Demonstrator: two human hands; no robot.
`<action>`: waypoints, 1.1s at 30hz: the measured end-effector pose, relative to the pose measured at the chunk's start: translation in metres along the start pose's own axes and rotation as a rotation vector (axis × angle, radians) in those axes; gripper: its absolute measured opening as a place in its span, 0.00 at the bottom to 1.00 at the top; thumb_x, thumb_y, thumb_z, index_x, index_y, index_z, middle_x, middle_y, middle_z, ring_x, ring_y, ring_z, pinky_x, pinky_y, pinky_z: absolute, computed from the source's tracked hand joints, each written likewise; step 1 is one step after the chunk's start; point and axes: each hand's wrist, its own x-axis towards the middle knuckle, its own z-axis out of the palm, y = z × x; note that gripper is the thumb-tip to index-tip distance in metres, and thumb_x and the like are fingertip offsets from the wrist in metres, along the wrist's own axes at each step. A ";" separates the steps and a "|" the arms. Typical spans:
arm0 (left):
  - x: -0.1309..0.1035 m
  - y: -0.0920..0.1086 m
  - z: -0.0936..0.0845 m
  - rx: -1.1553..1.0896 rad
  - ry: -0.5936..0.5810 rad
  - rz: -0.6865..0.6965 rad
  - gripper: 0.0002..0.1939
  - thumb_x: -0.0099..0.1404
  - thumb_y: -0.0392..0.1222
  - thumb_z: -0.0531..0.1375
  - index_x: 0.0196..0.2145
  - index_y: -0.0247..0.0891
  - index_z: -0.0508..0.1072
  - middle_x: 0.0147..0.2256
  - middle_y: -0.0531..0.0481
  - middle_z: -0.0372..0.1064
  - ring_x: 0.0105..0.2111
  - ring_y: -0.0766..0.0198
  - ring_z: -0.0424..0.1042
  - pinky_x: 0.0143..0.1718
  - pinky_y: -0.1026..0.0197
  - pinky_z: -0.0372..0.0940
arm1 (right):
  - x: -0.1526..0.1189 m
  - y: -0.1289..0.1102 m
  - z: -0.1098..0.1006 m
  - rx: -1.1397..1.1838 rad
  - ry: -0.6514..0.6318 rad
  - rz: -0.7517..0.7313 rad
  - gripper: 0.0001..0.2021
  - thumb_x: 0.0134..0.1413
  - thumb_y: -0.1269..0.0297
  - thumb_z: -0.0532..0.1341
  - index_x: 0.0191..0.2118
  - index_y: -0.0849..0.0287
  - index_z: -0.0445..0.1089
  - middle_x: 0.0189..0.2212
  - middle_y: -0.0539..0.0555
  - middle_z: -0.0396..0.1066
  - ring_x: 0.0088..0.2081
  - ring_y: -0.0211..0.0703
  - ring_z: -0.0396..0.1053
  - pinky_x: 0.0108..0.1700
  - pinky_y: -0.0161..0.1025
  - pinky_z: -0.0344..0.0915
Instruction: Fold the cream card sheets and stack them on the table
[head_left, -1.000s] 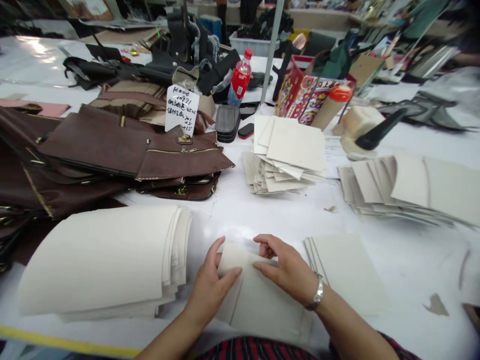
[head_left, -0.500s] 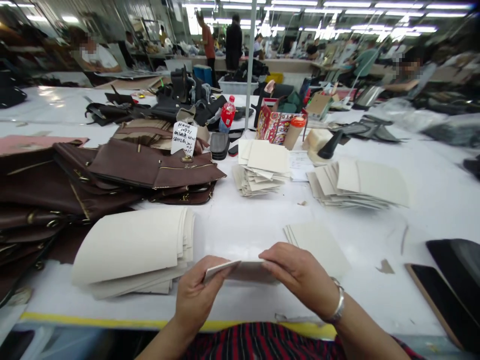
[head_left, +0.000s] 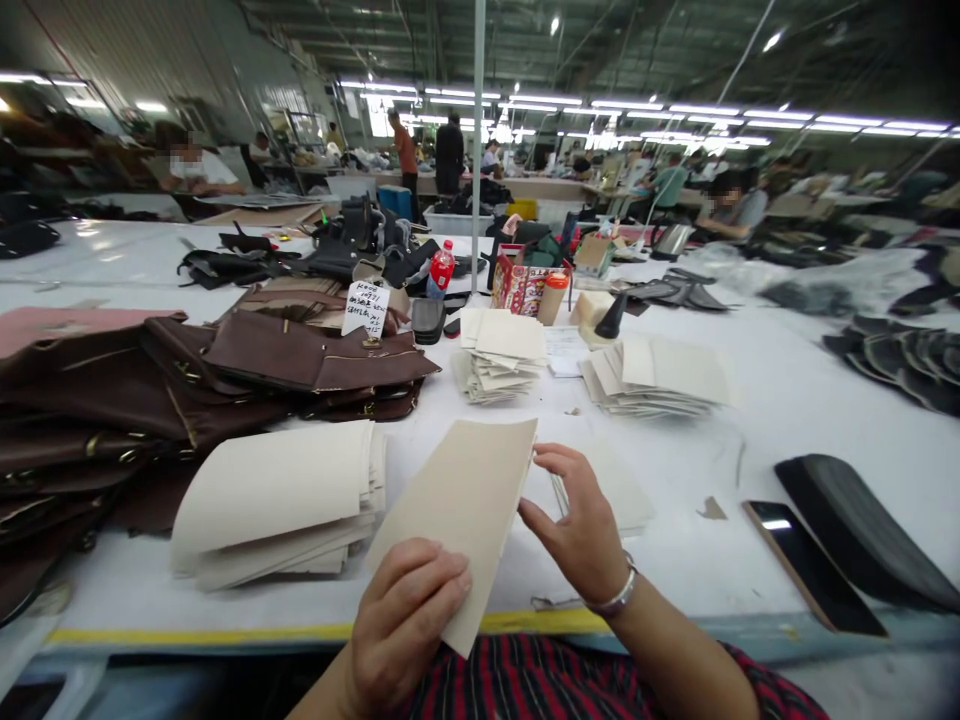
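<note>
My left hand (head_left: 409,610) grips the lower part of a beige board (head_left: 465,490), which is tilted so its broad face shows. At the board's upper right edge is my right hand (head_left: 574,515), thumb and fingers apart, the fingertips at or very near the edge. Left of the board lies a stack of large curved off-white sheets (head_left: 277,495). A few flat pale sheets (head_left: 611,485) rest on the table behind my right hand.
Brown leather bag pieces (head_left: 300,355) cover the left side. Farther back stand two stacks of pale pieces (head_left: 499,340) (head_left: 652,370), a red-labelled bottle (head_left: 440,270) and an orange-lidded cup (head_left: 553,295). A phone (head_left: 814,565) and a black curved piece (head_left: 855,520) lie at right.
The board has turned from nearly edge-on to showing its broad face. My left hand has moved to its lower part, and my right hand has opened at its edge. The view has tilted up.
</note>
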 end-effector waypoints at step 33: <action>-0.001 0.000 0.011 0.229 -0.101 0.274 0.14 0.63 0.38 0.49 0.43 0.36 0.70 0.39 0.44 0.70 0.40 0.59 0.65 0.39 0.57 0.63 | -0.037 0.010 0.017 1.226 -0.271 0.766 0.11 0.48 0.58 0.60 0.31 0.62 0.64 0.21 0.49 0.65 0.23 0.33 0.63 0.29 0.33 0.60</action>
